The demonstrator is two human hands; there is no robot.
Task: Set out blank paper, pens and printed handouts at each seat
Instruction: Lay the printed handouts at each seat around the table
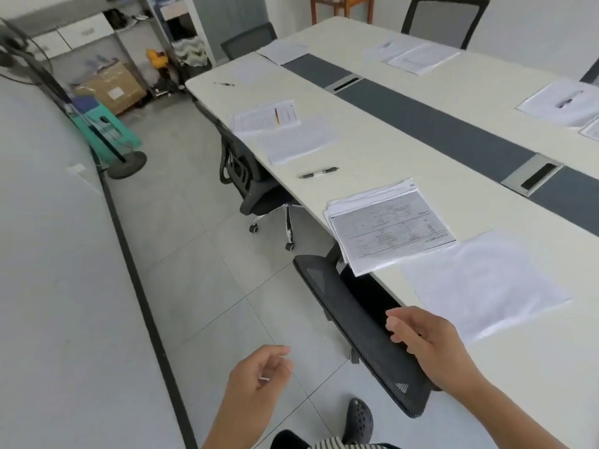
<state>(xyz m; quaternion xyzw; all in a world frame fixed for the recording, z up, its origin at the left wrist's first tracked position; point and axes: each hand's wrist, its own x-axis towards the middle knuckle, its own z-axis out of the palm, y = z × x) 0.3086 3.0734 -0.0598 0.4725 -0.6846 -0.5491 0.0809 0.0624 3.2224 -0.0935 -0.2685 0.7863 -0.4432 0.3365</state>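
Observation:
A stack of printed handouts (390,225) lies at the near edge of the long cream table (372,150), its corner overhanging. Blank paper (486,283) lies just right of it. Further along sit a black-and-white pen (319,173), another blank sheet (296,140) and a printed handout (265,118). A second pen (224,84) lies near the far corner. Across the table, more paper sets (411,56) (564,102) are laid out. My left hand (259,380) hangs over the floor, fingers loosely curled, empty. My right hand (421,338) hovers above a chair back, fingers relaxed, holding nothing.
A black mesh chair (366,332) is pushed under the table by my right hand; another chair (249,176) stands further along. A fan stand (126,163), a green stool (107,128), a cardboard box (111,85) and shelving (97,34) fill the far left corner.

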